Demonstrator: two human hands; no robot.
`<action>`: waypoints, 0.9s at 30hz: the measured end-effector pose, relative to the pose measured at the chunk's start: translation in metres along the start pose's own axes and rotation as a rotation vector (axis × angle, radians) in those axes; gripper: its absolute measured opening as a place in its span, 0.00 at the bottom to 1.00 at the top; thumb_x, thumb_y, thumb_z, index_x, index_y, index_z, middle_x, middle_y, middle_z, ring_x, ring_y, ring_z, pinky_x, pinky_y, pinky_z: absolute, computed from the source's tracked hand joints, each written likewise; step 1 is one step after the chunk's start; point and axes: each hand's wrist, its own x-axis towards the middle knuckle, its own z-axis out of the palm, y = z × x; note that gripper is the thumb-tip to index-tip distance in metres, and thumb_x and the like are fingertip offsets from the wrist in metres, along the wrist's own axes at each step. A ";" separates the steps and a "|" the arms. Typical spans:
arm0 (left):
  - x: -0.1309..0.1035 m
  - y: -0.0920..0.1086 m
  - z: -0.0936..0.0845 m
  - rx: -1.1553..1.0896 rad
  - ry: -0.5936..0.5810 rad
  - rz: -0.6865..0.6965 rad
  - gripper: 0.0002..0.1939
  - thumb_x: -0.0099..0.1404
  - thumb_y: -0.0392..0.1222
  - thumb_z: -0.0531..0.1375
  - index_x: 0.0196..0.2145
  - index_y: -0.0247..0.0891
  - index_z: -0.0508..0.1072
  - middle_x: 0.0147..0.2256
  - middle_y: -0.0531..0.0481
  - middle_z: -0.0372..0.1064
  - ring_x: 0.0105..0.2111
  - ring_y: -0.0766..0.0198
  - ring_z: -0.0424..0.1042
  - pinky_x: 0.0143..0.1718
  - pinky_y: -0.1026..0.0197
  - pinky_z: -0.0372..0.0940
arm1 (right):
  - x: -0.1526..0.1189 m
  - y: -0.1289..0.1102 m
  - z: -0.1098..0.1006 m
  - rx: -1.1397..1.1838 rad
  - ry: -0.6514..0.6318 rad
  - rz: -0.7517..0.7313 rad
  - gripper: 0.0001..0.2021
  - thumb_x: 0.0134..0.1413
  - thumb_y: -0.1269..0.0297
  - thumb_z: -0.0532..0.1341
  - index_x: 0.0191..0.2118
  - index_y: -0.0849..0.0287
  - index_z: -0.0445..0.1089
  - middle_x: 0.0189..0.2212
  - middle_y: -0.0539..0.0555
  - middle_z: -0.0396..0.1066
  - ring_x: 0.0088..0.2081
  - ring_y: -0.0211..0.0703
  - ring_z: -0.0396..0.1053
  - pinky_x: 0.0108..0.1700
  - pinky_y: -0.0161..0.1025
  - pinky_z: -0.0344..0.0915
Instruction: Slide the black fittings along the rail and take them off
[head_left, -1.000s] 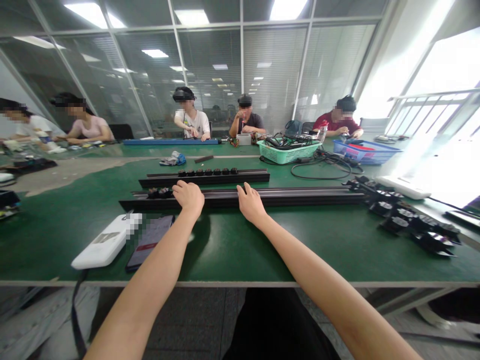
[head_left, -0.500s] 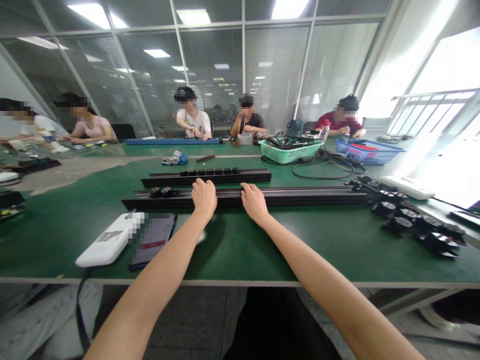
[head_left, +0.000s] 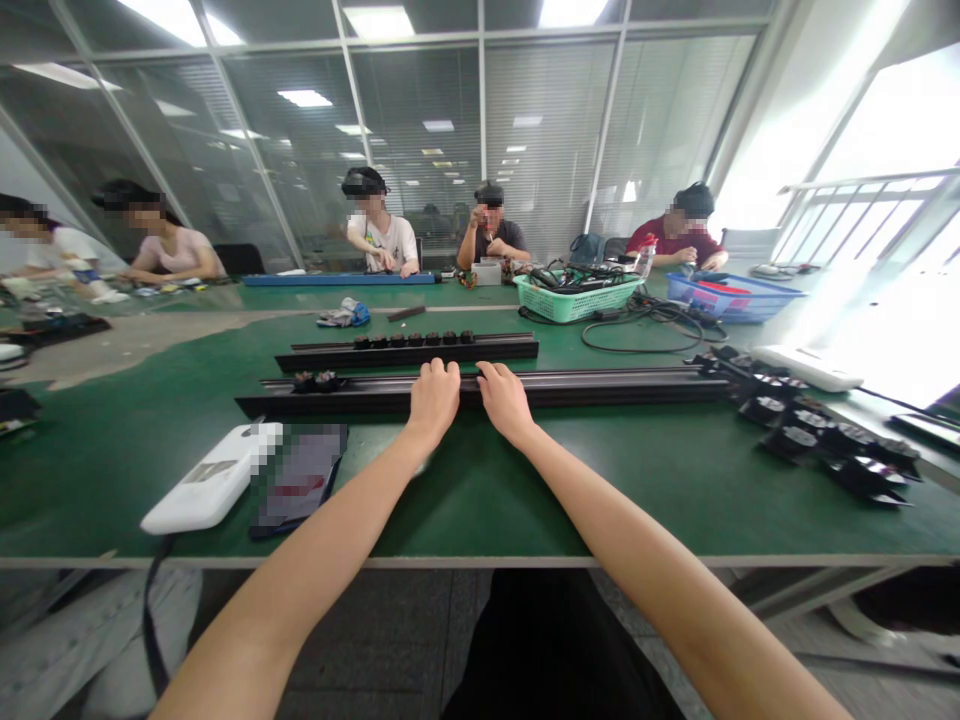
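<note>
A long black rail [head_left: 615, 392] lies across the green table, with a pair of small black parts [head_left: 316, 381] on its left portion. My left hand [head_left: 435, 400] is closed over the rail near its middle, fingers bent over the far side. Just to its right, my right hand [head_left: 505, 400] also has curled fingers at the rail. Fingertips of both hands are hidden, and whether a small part is between them cannot be seen. Behind lies a shorter black rail [head_left: 495, 349] carrying a row of several small black parts [head_left: 415, 340].
A white device [head_left: 202, 485] and a dark phone-like slab [head_left: 300, 480] lie front left. Several black parts [head_left: 795, 430] are piled at right. Farther back are a green basket [head_left: 577, 300], a blue basket [head_left: 757, 300], cables and a blue-grey cloth [head_left: 345, 313]. People sit opposite.
My left hand has moved right along the long rail, closer to my right hand. My right hand has barely moved. The view has shifted slightly.
</note>
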 end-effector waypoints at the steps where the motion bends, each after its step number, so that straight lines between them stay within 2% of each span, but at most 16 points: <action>1: 0.000 0.001 0.000 -0.007 -0.005 0.010 0.18 0.77 0.35 0.47 0.51 0.32 0.75 0.48 0.31 0.70 0.50 0.43 0.70 0.40 0.50 0.73 | 0.000 0.000 0.000 -0.003 -0.002 0.002 0.21 0.75 0.69 0.48 0.66 0.60 0.67 0.56 0.64 0.72 0.56 0.51 0.71 0.58 0.43 0.64; 9: 0.000 0.005 0.003 -0.044 0.005 0.091 0.16 0.78 0.35 0.49 0.54 0.35 0.74 0.53 0.33 0.71 0.53 0.45 0.69 0.42 0.52 0.71 | 0.000 -0.002 -0.001 -0.044 -0.016 0.022 0.21 0.76 0.67 0.48 0.66 0.59 0.66 0.56 0.64 0.72 0.55 0.53 0.71 0.55 0.45 0.65; 15: 0.000 0.004 0.002 -0.169 0.046 0.126 0.19 0.79 0.37 0.48 0.59 0.34 0.72 0.55 0.35 0.73 0.54 0.49 0.71 0.50 0.53 0.69 | 0.001 -0.002 -0.003 -0.073 -0.043 0.020 0.21 0.76 0.67 0.48 0.67 0.59 0.65 0.57 0.66 0.71 0.56 0.53 0.71 0.56 0.46 0.64; 23: 0.006 -0.012 0.009 -0.298 0.065 0.232 0.18 0.78 0.39 0.51 0.57 0.32 0.74 0.55 0.37 0.75 0.55 0.51 0.72 0.59 0.52 0.66 | 0.000 0.001 -0.005 -0.074 -0.016 0.035 0.19 0.75 0.65 0.49 0.64 0.57 0.66 0.57 0.64 0.72 0.56 0.54 0.71 0.58 0.50 0.63; 27: 0.009 -0.017 0.015 -0.373 0.071 0.282 0.18 0.78 0.39 0.53 0.59 0.34 0.74 0.57 0.39 0.75 0.56 0.52 0.71 0.61 0.50 0.65 | 0.001 0.007 -0.010 -0.048 -0.025 0.039 0.18 0.74 0.64 0.51 0.63 0.56 0.67 0.56 0.63 0.73 0.57 0.54 0.70 0.58 0.49 0.63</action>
